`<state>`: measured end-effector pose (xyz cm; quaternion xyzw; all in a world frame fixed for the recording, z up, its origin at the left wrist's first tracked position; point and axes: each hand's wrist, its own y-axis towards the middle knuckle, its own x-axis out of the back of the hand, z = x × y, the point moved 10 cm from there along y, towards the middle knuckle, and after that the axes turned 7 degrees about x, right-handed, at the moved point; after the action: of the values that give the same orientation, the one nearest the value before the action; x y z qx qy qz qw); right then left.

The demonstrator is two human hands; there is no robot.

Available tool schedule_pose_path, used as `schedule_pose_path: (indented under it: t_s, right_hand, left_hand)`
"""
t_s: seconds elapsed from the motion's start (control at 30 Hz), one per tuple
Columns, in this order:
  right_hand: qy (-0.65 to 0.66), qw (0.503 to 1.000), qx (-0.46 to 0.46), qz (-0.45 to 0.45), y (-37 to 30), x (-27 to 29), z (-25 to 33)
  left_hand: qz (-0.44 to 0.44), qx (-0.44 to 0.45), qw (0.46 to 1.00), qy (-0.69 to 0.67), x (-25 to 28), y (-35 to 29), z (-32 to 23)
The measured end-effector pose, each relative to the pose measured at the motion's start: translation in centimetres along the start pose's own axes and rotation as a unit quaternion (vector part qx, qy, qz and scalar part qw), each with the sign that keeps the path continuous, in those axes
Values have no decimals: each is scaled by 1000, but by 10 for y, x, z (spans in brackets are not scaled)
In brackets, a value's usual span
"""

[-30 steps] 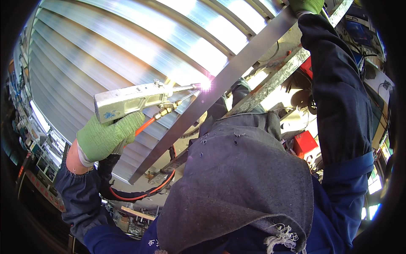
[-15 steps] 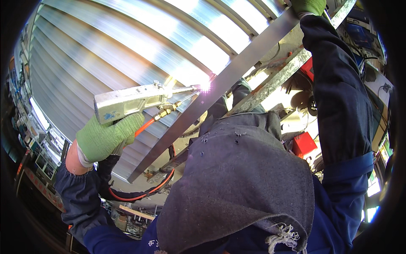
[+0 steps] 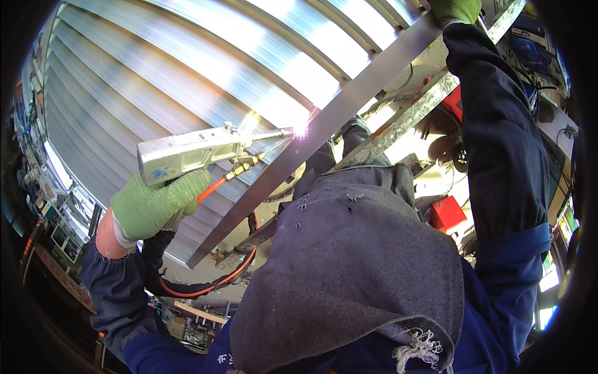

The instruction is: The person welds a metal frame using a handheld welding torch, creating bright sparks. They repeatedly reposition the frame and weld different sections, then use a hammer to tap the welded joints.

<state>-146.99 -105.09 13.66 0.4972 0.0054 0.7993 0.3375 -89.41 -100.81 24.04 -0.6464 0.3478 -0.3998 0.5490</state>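
Note:
In a green glove, my left hand (image 3: 159, 202) is wrapped round the grip of a silver welding gun (image 3: 190, 151). From the gun's front a thin nozzle reaches right, and a bright pinkish-white spark (image 3: 300, 129) glows at its tip, against the edge of a long grey metal bar (image 3: 336, 112). Brass fittings (image 3: 243, 165) and an orange hose run under the gun. My right hand (image 3: 456, 9), also gloved in green, is at the bar's far upper end, cut off by the picture's top; its fingers are mostly hidden.
Ribbed shiny metal panels (image 3: 143, 81) spread left of the bar. A worn support beam (image 3: 398, 118) lies right of it. A dark, frayed apron (image 3: 349, 268) fills the lower middle. A red box (image 3: 447, 213) stands below on the right, and a black-and-orange cable (image 3: 208, 288) loops at lower left.
The welding gun and my left hand have shifted very slightly left and down. The spark still glows at the bar's edge. My right arm looks almost unmoved.

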Motion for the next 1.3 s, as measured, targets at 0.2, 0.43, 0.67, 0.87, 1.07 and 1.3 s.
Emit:
schedule_pose_path:
  t_s: [0.2, 0.43, 0.67, 0.87, 1.07, 1.3]
  right_hand:
    - [-154, 977, 131, -59, -9, 27, 54]
    - [-81, 992, 94, -8, -5, 16, 37]
    - [-127, 980, 143, -46, -11, 24, 46]
    - [-178, 975, 125, -42, -10, 26, 55]
    - [-129, 981, 137, -45, -6, 23, 48]
    - [-176, 969, 158, -72, -9, 23, 38]
  left_hand:
    - [1, -8, 1000, -13, 0, -1, 3]
    - [0, -19, 1000, -8, 0, -1, 7]
    - [-19, 13, 1000, 5, 3, -7, 13]
    - [-23, 15, 999, 16, 1, -10, 13]
    - [-18, 28, 999, 4, 1, -22, 14]
    - [-52, -48, 996, -63, 12, -31, -13]
